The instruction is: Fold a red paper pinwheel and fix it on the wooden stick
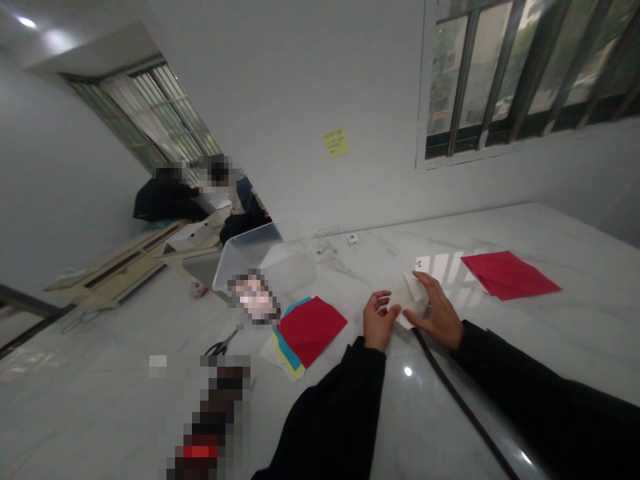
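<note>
A folded piece of white paper lies on the white marble table, held between both my hands. My left hand pinches its left edge with thumb and fingers. My right hand presses down on its right side, fingers curled over the fold. Both arms wear black sleeves. A stack of coloured paper with a red sheet on top lies to the left of my left hand. Another red sheet lies to the right, beyond my right hand.
A clear plastic box stands behind the paper stack. Scissors lie left of the stack. A black cable runs between my arms. A blurred bottle-like item stands at the near left. Two people sit far back left.
</note>
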### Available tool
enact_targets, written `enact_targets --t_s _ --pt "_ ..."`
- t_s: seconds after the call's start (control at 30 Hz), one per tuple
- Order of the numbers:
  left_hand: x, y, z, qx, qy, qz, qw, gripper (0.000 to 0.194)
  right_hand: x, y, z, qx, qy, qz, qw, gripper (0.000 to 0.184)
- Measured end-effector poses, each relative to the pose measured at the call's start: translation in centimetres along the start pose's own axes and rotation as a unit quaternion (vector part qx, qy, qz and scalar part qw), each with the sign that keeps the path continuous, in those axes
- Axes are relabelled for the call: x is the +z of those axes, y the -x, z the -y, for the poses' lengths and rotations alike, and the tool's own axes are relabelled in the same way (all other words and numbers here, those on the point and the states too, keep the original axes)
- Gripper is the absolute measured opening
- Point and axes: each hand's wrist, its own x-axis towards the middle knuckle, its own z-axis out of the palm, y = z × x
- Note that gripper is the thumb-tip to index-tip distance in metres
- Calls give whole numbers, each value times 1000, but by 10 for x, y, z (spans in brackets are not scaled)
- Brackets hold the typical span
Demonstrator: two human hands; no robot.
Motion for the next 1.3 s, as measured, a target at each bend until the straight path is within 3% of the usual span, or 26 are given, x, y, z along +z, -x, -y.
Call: enact_targets --t_s 0.33,0.57,1.07,1.3 --pt "5 5 -6 11 -11 33 999 45 1 3 -5 47 -16 -18 999 67" --pt "3 3 -4 22 -15 15 1000 39 2 5 -3 57 -8 -8 998 77" --pt "2 0 8 38 -17 3 999 45 -3 1 -8 138 -62 -81 985 44" --pt "-3 -4 9 33 3 -40 999 52 -7 0 -17 214 -7 -39 976 35"
